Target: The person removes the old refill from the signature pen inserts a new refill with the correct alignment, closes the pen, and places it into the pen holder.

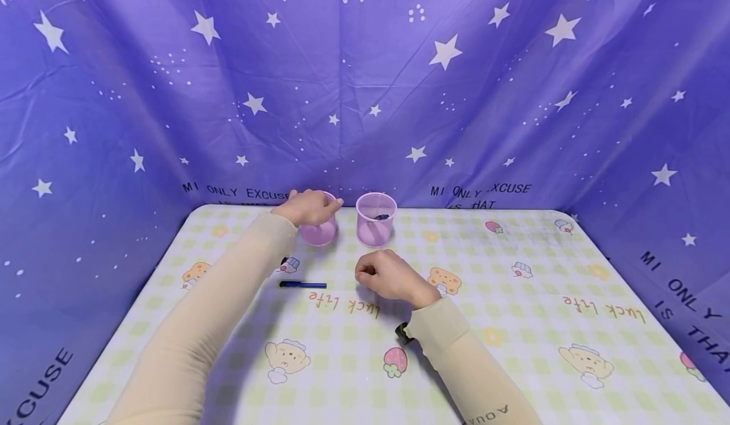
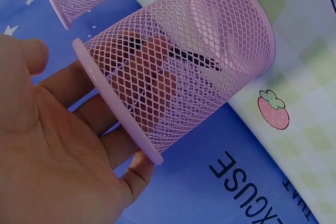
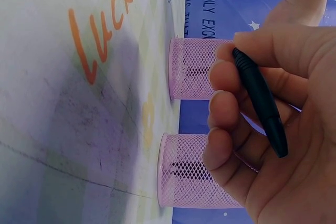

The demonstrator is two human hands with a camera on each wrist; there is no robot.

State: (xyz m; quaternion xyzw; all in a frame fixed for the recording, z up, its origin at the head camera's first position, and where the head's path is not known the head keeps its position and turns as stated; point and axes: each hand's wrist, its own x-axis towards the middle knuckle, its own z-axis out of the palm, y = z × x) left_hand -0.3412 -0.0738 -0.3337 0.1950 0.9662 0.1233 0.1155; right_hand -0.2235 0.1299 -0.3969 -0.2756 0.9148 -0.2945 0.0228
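At the back of the table stands a pink mesh pen cup (image 1: pixel 319 234), and my left hand (image 1: pixel 310 207) is at its rim. In the left wrist view the fingers (image 2: pixel 149 77) reach along the cup's far side, fairly straight, with the thumb apart from the rim. A dark strip shows through the mesh. My right hand (image 1: pixel 390 276) is lower and to the right; in the right wrist view it pinches a short black pen (image 3: pixel 262 106) between thumb and fingers. A blue pen (image 1: pixel 305 285) with a dark end lies between the hands.
A second pink mesh cup (image 1: pixel 374 230) stands right of the first, with something dark inside. The table bears a green checked cloth (image 1: pixel 530 323) with printed figures. Blue starry fabric (image 1: pixel 353 64) hangs close behind the cups and along both sides.
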